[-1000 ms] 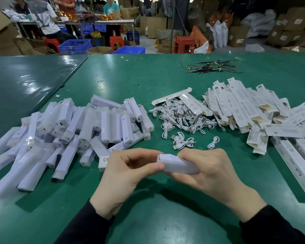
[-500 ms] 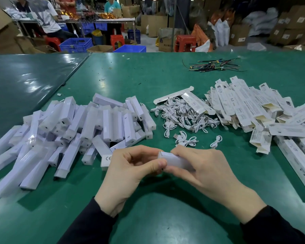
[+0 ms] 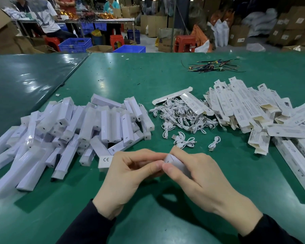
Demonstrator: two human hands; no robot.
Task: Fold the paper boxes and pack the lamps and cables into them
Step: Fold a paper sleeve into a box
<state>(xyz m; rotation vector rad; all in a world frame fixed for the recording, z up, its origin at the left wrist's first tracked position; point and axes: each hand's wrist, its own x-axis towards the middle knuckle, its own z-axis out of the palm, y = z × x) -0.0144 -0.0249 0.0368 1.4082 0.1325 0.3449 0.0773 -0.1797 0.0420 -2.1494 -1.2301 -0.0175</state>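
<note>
I have both hands low in the centre of the frame, meeting over one small white box (image 3: 173, 162): my left hand (image 3: 128, 178) pinches its near end between thumb and fingers, and my right hand (image 3: 199, 178) wraps over its body, thumb pressed beside the left thumb at the end flap. Most of the box is hidden under my fingers, so I cannot tell whether a lamp is already inside. The lamps (image 3: 74, 131) lie heaped at the left of the green surface (image 3: 148, 81), the cables (image 3: 181, 118) in a tangle at centre, and the flat boxes (image 3: 245, 110) in a pile at the right. My worry here is the flap: I judge that pressing it off-line would crease the thin card or leave it untucked, letting the contents slide out. Squeezing too hard with the right hand could also crush the walls. A cable could easily be forgotten, since the loose ones sit beyond my hands, apart from the box.
</note>
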